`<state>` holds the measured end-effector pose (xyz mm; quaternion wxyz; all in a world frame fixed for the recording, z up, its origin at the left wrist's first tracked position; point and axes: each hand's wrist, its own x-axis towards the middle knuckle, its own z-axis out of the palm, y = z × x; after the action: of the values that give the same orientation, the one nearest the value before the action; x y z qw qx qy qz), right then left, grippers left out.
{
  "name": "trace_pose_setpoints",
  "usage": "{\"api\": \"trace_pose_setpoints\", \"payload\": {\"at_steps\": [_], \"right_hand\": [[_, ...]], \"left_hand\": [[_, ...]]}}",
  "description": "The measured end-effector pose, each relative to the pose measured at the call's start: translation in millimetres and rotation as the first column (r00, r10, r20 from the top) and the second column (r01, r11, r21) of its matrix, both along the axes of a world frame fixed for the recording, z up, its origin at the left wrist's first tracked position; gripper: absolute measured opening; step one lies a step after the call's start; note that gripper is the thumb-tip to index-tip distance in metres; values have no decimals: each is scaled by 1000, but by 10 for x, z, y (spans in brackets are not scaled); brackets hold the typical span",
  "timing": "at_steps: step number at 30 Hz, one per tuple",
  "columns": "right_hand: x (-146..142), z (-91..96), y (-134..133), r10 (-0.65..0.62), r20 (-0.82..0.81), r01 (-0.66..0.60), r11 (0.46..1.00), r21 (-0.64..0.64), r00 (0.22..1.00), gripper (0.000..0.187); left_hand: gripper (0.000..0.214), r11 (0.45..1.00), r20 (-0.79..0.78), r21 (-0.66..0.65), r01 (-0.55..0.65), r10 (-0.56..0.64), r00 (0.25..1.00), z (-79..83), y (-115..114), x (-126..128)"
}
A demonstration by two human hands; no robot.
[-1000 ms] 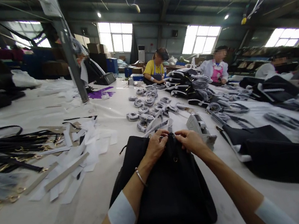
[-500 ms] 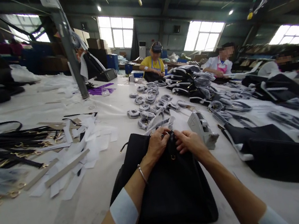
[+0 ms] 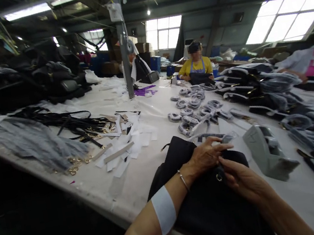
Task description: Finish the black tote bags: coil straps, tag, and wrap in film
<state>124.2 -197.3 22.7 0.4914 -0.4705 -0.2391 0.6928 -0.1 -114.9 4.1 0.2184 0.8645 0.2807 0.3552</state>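
Observation:
A black bag [image 3: 217,207] lies on the white table in front of me. A short black strap with a gold-coloured fitting [image 3: 219,177] lies over its upper part. My left hand [image 3: 207,154] is above the bag's top, palm down, fingers stretched to the right and partly apart; its thumb is hidden. Just below it, my right hand [image 3: 242,179] has its fingers curled at the black strap, thumb and fingertips closed on it. Right of the hands stands a pale grey tape dispenser [image 3: 266,151]. Clear plastic wrapping [image 3: 228,137] shows beyond my left fingers.
Coiled, wrapped straps [image 3: 193,103] lie beyond the bag. Black straps [image 3: 76,125] and paper strips [image 3: 123,149] are to the left. Stacked black bags [image 3: 247,82] stand at right. A post [image 3: 125,58] rises from the table. Two co-workers [image 3: 196,63] [image 3: 313,63] sit across.
My view has turned left, so the bag and hands appear farther right and lower. My left hand has gone from pinching at the strap to stretched fingers; my right hand stays at the strap.

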Motion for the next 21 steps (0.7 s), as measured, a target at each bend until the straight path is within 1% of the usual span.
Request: {"api": "trace_pose_setpoints", "payload": {"at_steps": [2,5,9,11,13,15,16,18,20,21], "right_hand": [[32,-29,-16,-7,-8,7,1000,0,1000,30],[103,-82,-36,-60,-7,60,998,-20,998,32],[183,-173,-27,-76,18,77,996,-47,997,34],[177,-198,-13,-90,26,92,993,-79,996,38],[139,-202,-4,-100,60,104,992,-68,993,43],[89,-193,-7,-74,110,76,997,-17,991,43],[66,-187,-13,-50,132,49,999,13,990,41],[33,-180,-32,-11,161,4,999,48,987,40],[13,-183,-51,5,179,-17,997,69,984,41],[4,-191,-56,16,195,-32,996,80,981,42]], "left_hand": [[37,999,-52,30,11,-10,999,-10,1,1],[27,1000,-51,-23,-21,20,998,-74,29,50],[29,998,-27,-66,-3,1,1000,-236,92,160],[28,998,-55,-67,-6,2,998,-310,129,215],[27,995,-101,-96,-34,25,995,-342,168,255],[28,989,-113,-137,-51,35,993,-306,200,252],[31,988,-102,-146,-42,28,994,-258,208,226],[46,992,-45,-124,11,-16,999,-113,201,118],[60,994,15,-98,55,-54,998,76,166,-49],[58,993,35,-109,39,-35,999,172,145,-142]]}}
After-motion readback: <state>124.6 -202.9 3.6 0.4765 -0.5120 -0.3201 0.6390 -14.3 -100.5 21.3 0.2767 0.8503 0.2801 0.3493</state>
